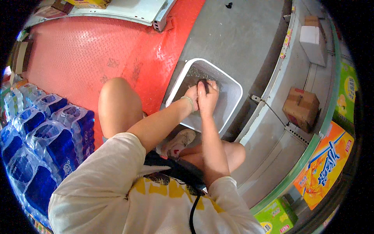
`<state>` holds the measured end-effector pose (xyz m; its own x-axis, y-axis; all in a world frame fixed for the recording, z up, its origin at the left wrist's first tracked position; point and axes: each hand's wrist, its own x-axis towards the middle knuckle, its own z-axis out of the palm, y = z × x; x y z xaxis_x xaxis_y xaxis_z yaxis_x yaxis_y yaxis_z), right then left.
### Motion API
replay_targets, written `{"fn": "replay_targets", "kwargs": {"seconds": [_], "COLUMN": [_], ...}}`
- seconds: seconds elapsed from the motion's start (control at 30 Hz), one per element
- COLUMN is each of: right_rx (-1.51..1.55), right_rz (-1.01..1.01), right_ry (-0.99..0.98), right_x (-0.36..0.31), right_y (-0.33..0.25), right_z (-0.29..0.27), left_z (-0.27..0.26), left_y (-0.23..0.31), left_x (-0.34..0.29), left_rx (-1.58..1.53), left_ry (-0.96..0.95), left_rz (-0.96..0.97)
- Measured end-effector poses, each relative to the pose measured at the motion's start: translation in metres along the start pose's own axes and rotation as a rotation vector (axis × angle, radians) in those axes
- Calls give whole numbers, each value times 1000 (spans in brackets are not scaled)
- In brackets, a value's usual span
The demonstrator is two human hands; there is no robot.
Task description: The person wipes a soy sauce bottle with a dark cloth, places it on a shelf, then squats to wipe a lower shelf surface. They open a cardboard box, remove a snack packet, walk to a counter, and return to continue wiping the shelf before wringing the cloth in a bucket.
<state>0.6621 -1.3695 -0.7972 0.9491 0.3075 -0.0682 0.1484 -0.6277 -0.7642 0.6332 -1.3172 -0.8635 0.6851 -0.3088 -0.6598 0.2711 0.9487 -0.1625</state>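
A white square-rimmed bucket [238,93] stands on the floor in front of me, with murky, bubbly water [191,78] inside. Over its middle, my left hand [192,95] and my right hand [208,97] are pressed together, fingers closed around a dark, bunched rag [202,82]. Only a small part of the rag shows between the fingers; the rest is hidden by my hands. My left wrist wears a pale band [189,102].
Shrink-wrapped bottle packs [46,136] are stacked at left beside red floor matting [85,58]. A metal shelf [269,128] runs along the right, holding a brown carton [300,109] and a white box [313,45]. Another shelf edge [128,15] juts in at far left.
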Motion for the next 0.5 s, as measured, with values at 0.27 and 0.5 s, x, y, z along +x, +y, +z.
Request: {"fn": "replay_targets", "kwargs": {"seconds": [0.27,0.5], "right_rx": [-269,-1053], "right_rz": [295,-1], "right_ry": [-248,-865], "right_x": [38,8], "right_y": [120,68], "right_z": [11,23], "left_z": [1,-37], "left_y": [-2,-5], "left_x": [-29,-5], "left_rx": [944,691], "left_ry": [538,643], "left_rz": [350,340]}}
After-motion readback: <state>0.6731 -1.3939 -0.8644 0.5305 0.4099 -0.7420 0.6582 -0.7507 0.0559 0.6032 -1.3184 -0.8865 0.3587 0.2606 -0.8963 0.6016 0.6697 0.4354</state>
